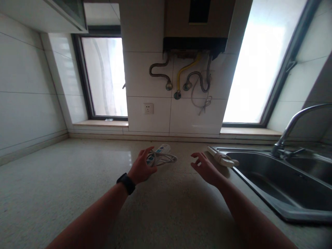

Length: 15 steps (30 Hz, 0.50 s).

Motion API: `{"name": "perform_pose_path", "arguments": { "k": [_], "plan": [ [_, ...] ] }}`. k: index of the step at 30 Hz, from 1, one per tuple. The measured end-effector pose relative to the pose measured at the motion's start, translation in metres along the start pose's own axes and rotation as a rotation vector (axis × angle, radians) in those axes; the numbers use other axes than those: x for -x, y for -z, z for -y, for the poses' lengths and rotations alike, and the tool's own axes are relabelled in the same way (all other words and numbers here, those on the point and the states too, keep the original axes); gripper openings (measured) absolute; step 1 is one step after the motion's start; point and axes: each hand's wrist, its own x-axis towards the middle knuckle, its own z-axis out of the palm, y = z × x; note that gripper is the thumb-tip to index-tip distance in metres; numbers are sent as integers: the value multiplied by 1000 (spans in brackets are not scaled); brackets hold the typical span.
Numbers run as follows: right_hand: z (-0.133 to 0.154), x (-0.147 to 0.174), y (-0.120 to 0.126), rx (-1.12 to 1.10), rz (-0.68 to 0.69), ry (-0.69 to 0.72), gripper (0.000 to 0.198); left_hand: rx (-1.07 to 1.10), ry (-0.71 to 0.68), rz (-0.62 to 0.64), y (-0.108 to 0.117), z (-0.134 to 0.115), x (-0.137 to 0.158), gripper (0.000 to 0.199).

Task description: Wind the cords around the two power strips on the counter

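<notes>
White power strip [164,149], left of sink [298,213]: cord [168,158] already bundled; left grip [142,168] curled at strip, hold unclear; right grip [204,168] half-open, empty.

Hands, two: left hand [141,168], right hand [206,168]. Wristwatch [126,183], one, behind left fingers. Power strips, two: first strip [164,149] at left fingers, second strip [224,160] just right of right fingers. Farther right: sink [308,216], one; basins [281,183], two; faucet [293,124], one. Beyond both hands' fingers: windows [105,76], two; heater [176,20], one.
</notes>
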Motion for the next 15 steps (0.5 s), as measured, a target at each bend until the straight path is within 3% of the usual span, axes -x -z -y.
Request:
{"name": "perform_pose_path", "arguments": {
  "k": [5, 9, 15],
  "plan": [
    [25, 4, -15, -341, 106, -21, 51, 261, 17, 99, -8, -8, 4, 86],
    [28, 7, -27, -363, 144, 23, 79, 444, 50, 204, -9, -12, 6, 91],
    [34, 10, -38, -461, 258, -90, 111, 517, 68, 325, -12, -15, 9, 90]
  ]
}}
